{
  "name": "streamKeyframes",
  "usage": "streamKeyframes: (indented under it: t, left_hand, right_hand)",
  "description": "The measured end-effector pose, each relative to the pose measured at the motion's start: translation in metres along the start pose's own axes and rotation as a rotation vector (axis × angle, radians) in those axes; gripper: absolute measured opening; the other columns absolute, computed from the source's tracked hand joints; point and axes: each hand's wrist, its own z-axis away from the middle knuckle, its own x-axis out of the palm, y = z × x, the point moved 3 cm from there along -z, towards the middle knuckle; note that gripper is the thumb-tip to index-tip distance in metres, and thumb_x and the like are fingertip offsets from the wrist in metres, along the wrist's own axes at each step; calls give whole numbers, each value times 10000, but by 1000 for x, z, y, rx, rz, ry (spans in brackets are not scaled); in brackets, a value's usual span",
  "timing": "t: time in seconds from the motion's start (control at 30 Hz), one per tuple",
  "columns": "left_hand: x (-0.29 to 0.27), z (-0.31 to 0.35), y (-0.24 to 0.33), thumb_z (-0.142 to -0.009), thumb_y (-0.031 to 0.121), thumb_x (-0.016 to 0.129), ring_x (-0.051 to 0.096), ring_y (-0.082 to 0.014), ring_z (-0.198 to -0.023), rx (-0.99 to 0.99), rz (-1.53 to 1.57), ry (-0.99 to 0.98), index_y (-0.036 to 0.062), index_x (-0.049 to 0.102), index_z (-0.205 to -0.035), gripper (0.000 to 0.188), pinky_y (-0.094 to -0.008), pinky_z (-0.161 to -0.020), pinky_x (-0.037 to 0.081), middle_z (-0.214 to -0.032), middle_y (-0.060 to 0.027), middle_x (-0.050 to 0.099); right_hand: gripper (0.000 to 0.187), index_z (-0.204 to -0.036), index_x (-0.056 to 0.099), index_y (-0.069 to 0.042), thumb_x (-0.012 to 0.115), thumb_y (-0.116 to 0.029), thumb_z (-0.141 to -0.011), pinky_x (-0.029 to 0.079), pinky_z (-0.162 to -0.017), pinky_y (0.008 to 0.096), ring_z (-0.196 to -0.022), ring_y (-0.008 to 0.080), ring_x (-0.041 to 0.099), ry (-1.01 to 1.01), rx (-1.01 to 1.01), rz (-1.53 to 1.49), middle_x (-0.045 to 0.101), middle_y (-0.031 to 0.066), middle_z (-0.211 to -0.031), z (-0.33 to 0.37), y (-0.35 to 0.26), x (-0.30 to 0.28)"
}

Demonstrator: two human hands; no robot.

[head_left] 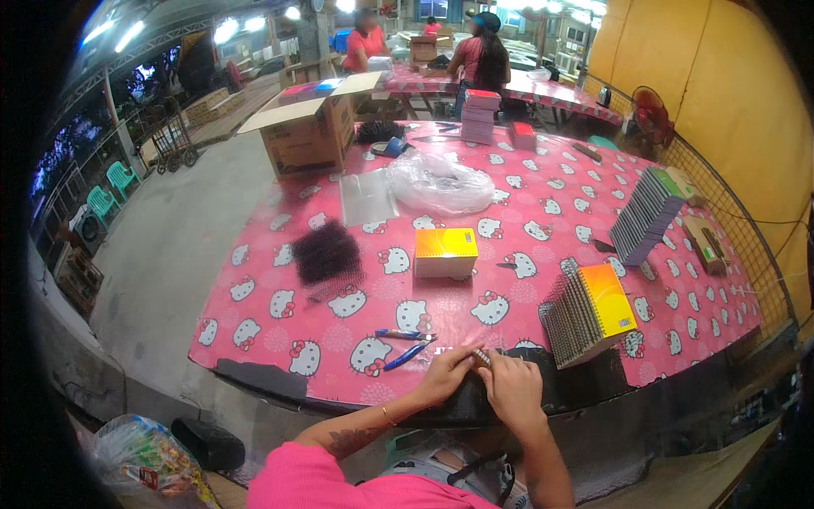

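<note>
1. Both bare hands work at the near edge of a table with a pink, cat-patterned cover point(275, 366); directions below run from these hands, twelve being straight ahead.
2. The left hand point(449, 375) has its thumb and fingers closed on a spiral-bound notebook point(482, 358), which lies between the two hands, mostly hidden by fingers.
3. The right hand point(515, 390) is clamped on the same notebook, fingers curled over it.
4. At nine o'clock, near the left hand, lie blue-handled pliers point(405, 356), handles spread.
5. At two o'clock stands a stack of spiral-bound notebooks point(585, 314) with a yellow-orange top cover.
6. Between eleven and twelve sits a smaller yellow-topped stack point(445, 253).
7. At ten o'clock lies a dark pile of wire coils point(326, 254).
8. Near twelve, farther off, rests a crumpled clear plastic bag point(441, 182).
9. At eleven, beyond, stands an open cardboard box point(309, 140).
</note>
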Motion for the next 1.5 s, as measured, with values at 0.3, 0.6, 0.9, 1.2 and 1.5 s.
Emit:
streamKeyframes:
  t: [0.3,0.6,0.9,1.2,1.5]
  left_hand:
    - [-2,3,-11,-1014,60,528,654,-143,-989,32,-6,58,-37,655,-1191,238,-315,-909,519,-1032,-76,724]
    - [0,4,3,-1023,123,551,645,-138,-1008,-39,158,12,-33,621,-1282,311,-308,-928,513,-1119,-80,700]
    - [-7,-3,10,-1014,171,599,670,-139,-1009,26,65,14,-24,667,-1205,281,-300,-898,531,-1086,-105,730]
    - [-18,-6,9,-992,130,632,671,-144,-975,65,126,-90,-6,655,-1209,257,-307,-870,538,-1051,-88,716]
    - [-84,31,38,-967,372,612,495,-383,-1269,54,-1300,214,137,543,-1394,492,-528,-1048,387,-1377,-204,523]
  right_hand:
    - [208,-1056,691,-90,655,-256,-936,536,-679,471,-794,346,685,13,122,-191,674,128,-917,-11,0,8]
    - [216,-1062,695,-91,692,-237,-903,540,-715,479,-823,367,681,27,171,-219,646,134,-969,-4,-3,2]
    - [193,-1005,679,-79,705,-222,-879,531,-708,476,-829,363,677,49,199,-212,676,125,-954,-2,0,10]
    - [192,-978,685,-79,707,-240,-876,525,-705,476,-800,362,669,60,178,-206,662,119,-913,0,-3,12]
    - [192,-934,680,-73,689,-259,-887,517,-685,481,-763,374,665,105,187,-214,677,136,-879,-8,-1,13]
